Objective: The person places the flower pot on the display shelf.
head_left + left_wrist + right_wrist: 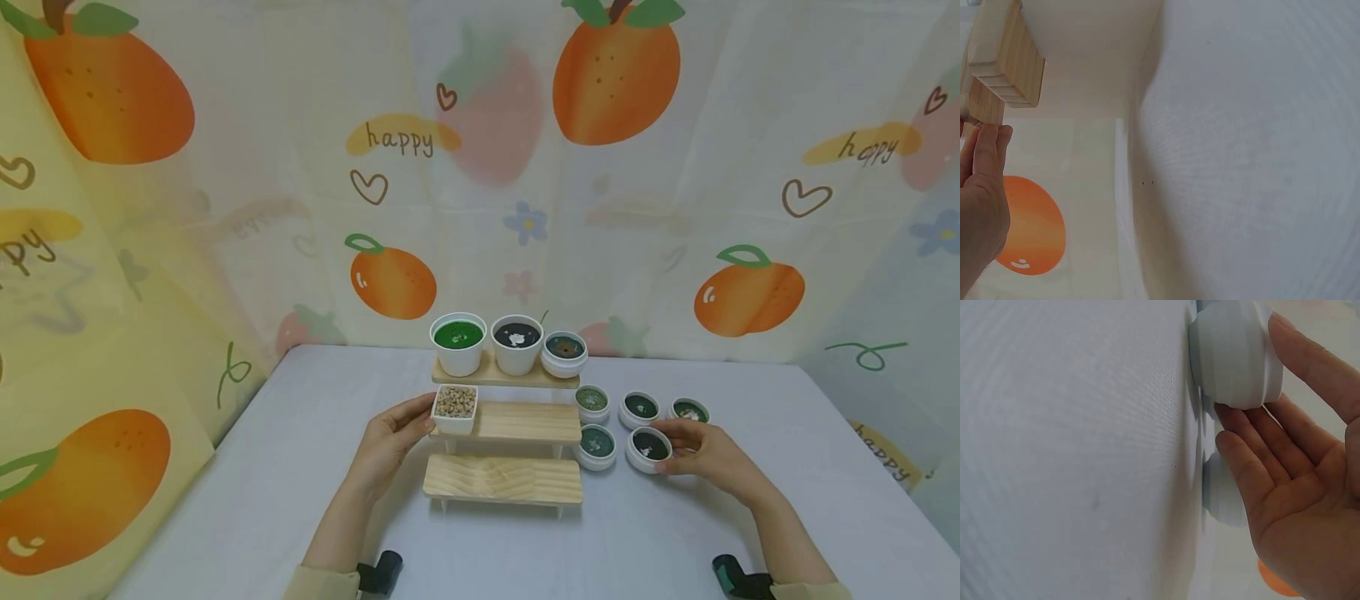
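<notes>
At the left end of the middle wooden stand (525, 422) is a small square white pot (454, 423) filled with tan granules. My left hand (388, 437) holds this pot by its left side, thumb toward me. In the left wrist view, some of its fingers (986, 150) lie along the stand's wooden end, while the pot is out of sight. My right hand (708, 454) pinches a round white pot (649, 448) with dark contents at the front right of a group on the table. The right wrist view shows the thumb at its rim and fingers under its side.
The back stand (510, 379) bears a pot with bright green contents (458, 354), a dark-filled pot (517, 354) and a low ringed pot (564, 358). Several round pots, including one with green contents (597, 450), stand right of the stands. The front stand (502, 482) is nearest me.
</notes>
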